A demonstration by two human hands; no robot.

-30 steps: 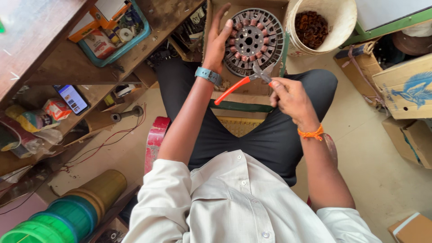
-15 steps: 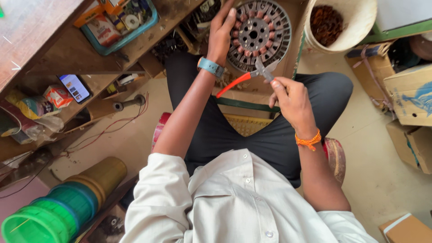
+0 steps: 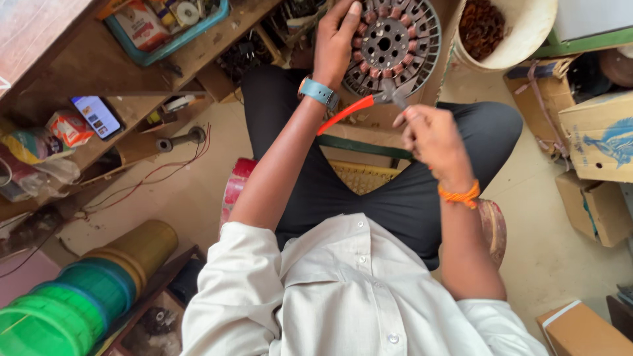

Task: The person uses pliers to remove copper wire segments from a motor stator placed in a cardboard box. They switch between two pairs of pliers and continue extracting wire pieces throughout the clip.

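A round metal motor stator (image 3: 394, 45) with copper-wound slots stands on edge in front of my knees. My left hand (image 3: 335, 41) lies flat against its left side, fingers spread over the rim, a blue watch on the wrist. My right hand (image 3: 430, 135), with an orange thread on the wrist, grips cutting pliers with orange handles (image 3: 359, 109). The plier jaws point at the stator's lower edge.
A cream bucket (image 3: 511, 36) of scrap copper wire stands at the upper right. Cardboard boxes (image 3: 597, 135) line the right side. A wooden shelf (image 3: 99, 79) on the left holds a phone, packets and a blue tray. Stacked yellow and green tubs (image 3: 79, 290) lie lower left.
The view has shifted so the stator and hands sit higher in frame. My left hand stays on the stator; my right hand keeps the pliers at its lower edge.
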